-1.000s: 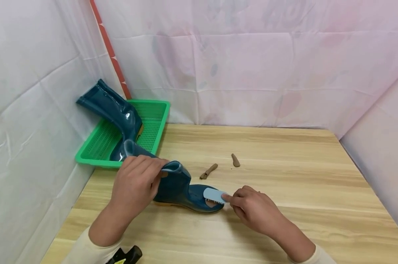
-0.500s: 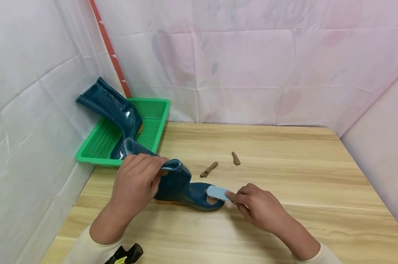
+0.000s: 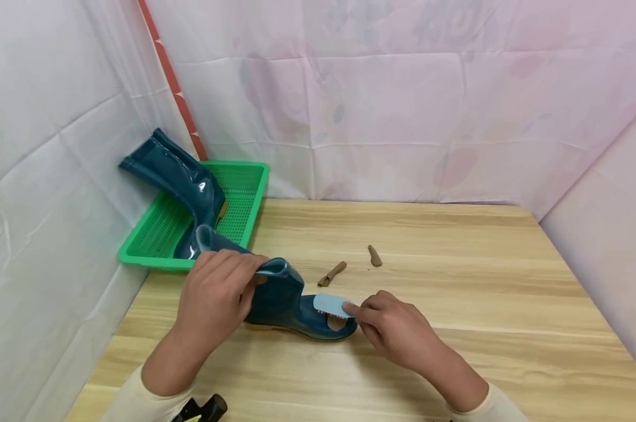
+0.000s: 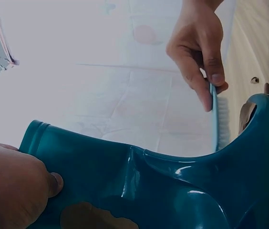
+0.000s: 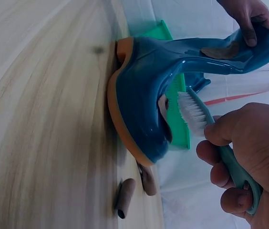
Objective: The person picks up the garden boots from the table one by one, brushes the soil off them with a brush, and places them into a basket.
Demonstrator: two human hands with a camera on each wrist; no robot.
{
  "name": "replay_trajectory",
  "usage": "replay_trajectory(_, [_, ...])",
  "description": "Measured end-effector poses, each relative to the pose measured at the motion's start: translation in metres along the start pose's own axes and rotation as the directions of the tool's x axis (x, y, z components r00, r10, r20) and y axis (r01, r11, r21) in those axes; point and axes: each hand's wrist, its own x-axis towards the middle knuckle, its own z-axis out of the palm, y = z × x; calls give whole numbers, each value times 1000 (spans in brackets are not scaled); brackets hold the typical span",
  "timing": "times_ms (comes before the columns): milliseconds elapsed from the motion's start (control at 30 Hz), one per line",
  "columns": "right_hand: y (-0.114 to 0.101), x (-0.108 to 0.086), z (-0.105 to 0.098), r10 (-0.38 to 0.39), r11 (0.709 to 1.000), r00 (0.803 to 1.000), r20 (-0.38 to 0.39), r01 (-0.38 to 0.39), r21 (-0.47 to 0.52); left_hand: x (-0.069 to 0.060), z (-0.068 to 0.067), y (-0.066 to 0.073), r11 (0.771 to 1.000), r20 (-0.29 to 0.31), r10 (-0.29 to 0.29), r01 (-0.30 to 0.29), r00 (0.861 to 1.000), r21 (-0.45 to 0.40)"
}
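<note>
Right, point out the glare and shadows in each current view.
Head: bright overall, glints on the boot in the basket, soft shadow on the table near the right hand. Left wrist: pale, washed-out backdrop, white streaks of glare on the held boot. Right wrist: dimmer overall, with a thin highlight on that boot's ankle.

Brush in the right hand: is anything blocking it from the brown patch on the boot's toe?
Nothing visible. The right wrist view shows only a gap between the bristles and the patch on the boot.
</note>
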Motion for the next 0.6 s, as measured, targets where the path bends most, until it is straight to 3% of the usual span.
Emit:
replay_trajectory(433, [3,-1,-1,63,998,993,97,-63,-7,0,-1,0,1000,-5,-12,12,1000,-5])
replay_trajectory(600, [4,-5,-1,51,999,995,87,-51,-8,-2,-1,0,1000,-10,-7,7,1000,-9])
